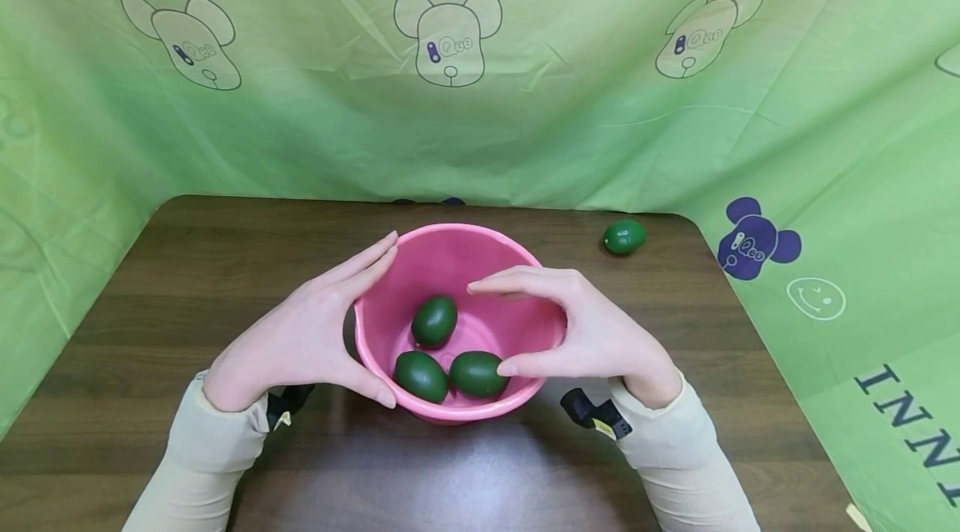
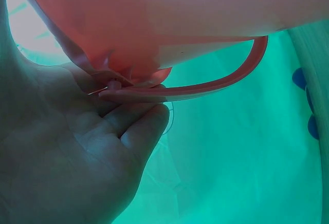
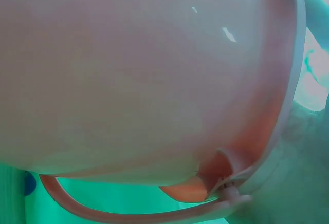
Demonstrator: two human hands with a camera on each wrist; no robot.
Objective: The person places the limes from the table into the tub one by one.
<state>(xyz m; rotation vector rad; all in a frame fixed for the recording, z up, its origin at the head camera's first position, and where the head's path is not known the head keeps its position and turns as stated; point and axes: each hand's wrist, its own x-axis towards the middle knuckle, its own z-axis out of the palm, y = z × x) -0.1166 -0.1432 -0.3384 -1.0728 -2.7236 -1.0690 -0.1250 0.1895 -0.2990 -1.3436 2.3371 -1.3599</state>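
Note:
A pink bucket (image 1: 450, 236) stands at the middle of the wooden table with several dark green avocado-like fruits in it. One green fruit (image 1: 434, 321) lies toward the back of its floor, two nearer the front. Along the left rim, my left hand (image 1: 311, 336) has its fingers stretched out and its thumb apart at the front. Over the right rim reaches my right hand (image 1: 581, 328), its fingers and thumb spread above the bucket's opening, holding no fruit. In the left wrist view, the bucket's pink handle (image 2: 216, 85) hangs at the fingers. The right fingertips are hidden in the right wrist view.
Another green fruit (image 1: 624, 237) lies at the back right of the brown table (image 1: 225, 265). A green printed cloth (image 1: 525, 140) hangs behind and along both sides. Small black wrist devices (image 1: 596, 414) sit at the cuffs.

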